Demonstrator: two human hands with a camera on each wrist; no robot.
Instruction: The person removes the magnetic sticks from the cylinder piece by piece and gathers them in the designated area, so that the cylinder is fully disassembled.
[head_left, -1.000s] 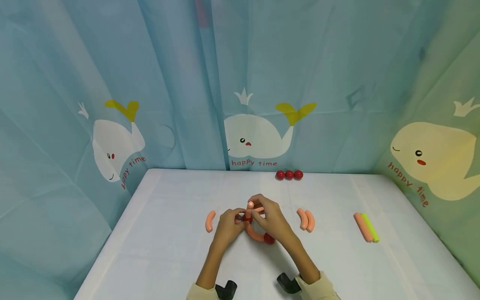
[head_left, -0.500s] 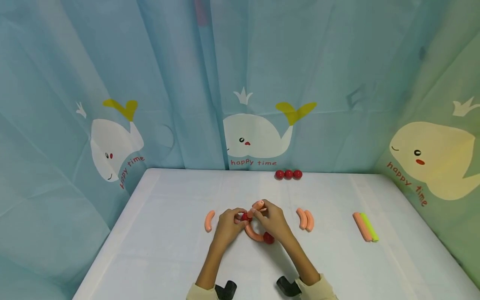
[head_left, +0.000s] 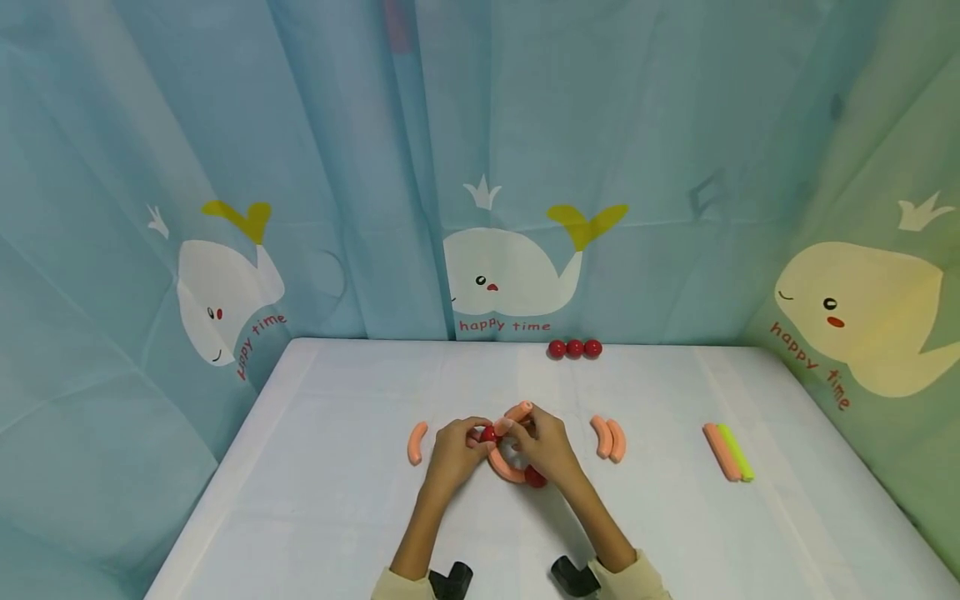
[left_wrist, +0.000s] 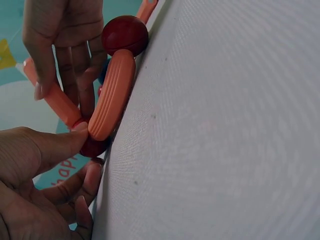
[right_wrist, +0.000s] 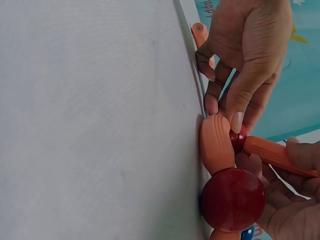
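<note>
My left hand (head_left: 453, 454) pinches a red ball (head_left: 489, 433) with thumb and fingertips. An orange curved rod (head_left: 506, 468), ribbed along its side (left_wrist: 112, 95), runs from that ball to a second red ball (head_left: 535, 477) on the table. My right hand (head_left: 551, 448) grips another orange rod (head_left: 517, 412) between thumb and fingers, its near end right at the left-hand ball. In the right wrist view, one more orange piece (right_wrist: 225, 235) shows at the far side of the big red ball (right_wrist: 232, 200), and a bit of blue ball (right_wrist: 247, 233) peeks out behind. The right hand's fingertips are partly hidden.
On the white table (head_left: 300, 500), a loose curved orange rod (head_left: 417, 443) lies to the left and two more orange rods (head_left: 608, 439) to the right. Farther right are straight orange (head_left: 722, 452) and green (head_left: 736, 452) rods. Red balls (head_left: 574, 349) line the back edge.
The orange rod in my right hand has gone from nearly upright to leaning over to the right, its near end staying at the red ball. My left hand keeps its pinch.
</note>
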